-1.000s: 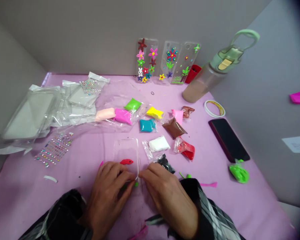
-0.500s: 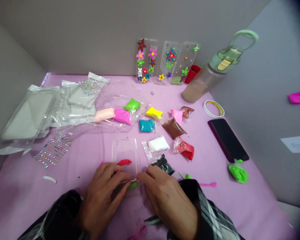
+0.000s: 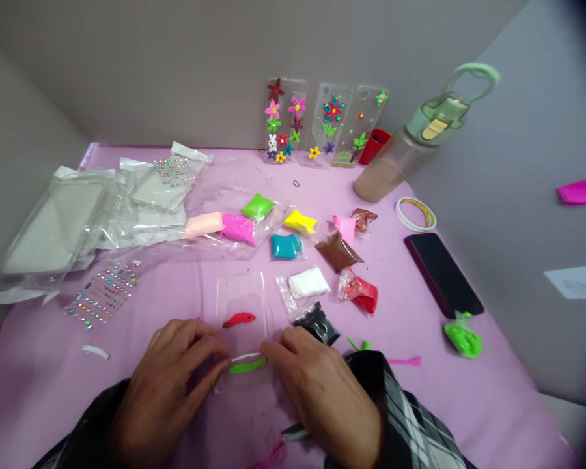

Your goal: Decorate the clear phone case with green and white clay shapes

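A clear phone case (image 3: 241, 293) lies flat on the pink table cloth (image 3: 151, 326) in front of me. A red clay shape (image 3: 239, 319) sits on it, and a thin green clay strip (image 3: 247, 367) lies across its near end. My left hand (image 3: 163, 384) rests at the strip's left end with fingers curled and pinched. My right hand (image 3: 322, 384) pinches at the strip's right end. What runs between the fingertips looks like a thin pale line, too fine to name.
Small bags of coloured clay (image 3: 286, 246) lie beyond the case. Three decorated cases (image 3: 322, 124) lean on the back wall beside a bottle (image 3: 405, 150). A dark phone (image 3: 442, 273) and green clay (image 3: 463, 339) are right. Sticker sheets (image 3: 102, 293) and plastic packs (image 3: 68, 221) are left.
My left hand has drawn back to the left, away from my right hand. The green clay strip, mostly covered before, now shows stretched out across the case's near end.
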Action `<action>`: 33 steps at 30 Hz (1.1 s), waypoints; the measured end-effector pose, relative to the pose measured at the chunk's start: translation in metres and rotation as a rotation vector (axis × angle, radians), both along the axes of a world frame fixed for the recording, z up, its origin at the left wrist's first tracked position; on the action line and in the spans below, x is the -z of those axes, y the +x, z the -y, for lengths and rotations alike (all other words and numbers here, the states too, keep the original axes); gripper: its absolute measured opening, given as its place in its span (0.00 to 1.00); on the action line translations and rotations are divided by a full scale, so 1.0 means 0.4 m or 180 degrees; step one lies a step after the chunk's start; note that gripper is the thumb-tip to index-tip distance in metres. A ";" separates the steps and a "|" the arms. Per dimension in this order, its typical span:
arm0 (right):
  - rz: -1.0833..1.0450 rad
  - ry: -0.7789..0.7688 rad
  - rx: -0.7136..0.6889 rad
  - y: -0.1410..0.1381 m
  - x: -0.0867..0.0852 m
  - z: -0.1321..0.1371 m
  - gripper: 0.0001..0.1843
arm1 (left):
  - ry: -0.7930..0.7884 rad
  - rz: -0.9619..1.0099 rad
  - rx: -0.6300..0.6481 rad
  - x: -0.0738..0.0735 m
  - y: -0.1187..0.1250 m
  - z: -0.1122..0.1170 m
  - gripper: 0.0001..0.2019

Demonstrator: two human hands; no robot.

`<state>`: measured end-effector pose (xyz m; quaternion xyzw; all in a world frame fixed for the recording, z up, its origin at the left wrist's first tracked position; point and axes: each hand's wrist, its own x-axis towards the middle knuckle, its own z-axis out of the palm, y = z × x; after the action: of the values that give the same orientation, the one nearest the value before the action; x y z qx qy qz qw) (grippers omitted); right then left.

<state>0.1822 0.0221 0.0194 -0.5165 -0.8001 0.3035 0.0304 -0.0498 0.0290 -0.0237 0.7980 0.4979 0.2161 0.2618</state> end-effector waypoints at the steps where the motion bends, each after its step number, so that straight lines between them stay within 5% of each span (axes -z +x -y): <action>1: 0.0006 -0.0002 0.0002 0.001 -0.001 0.000 0.12 | -0.0004 -0.0048 0.0013 0.002 -0.004 0.000 0.07; 17: -0.0016 0.0039 -0.0097 -0.007 0.001 0.009 0.23 | 0.0078 -0.0010 0.0016 0.008 0.008 0.005 0.05; 33: 0.0140 -0.0056 -0.0263 -0.021 0.008 0.007 0.18 | -0.0056 -0.0186 0.0058 0.001 -0.021 0.007 0.07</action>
<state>0.1740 0.0193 0.0161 -0.4898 -0.8186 0.3001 -0.0042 -0.0584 0.0262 -0.0239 0.8062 0.4998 0.1859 0.2560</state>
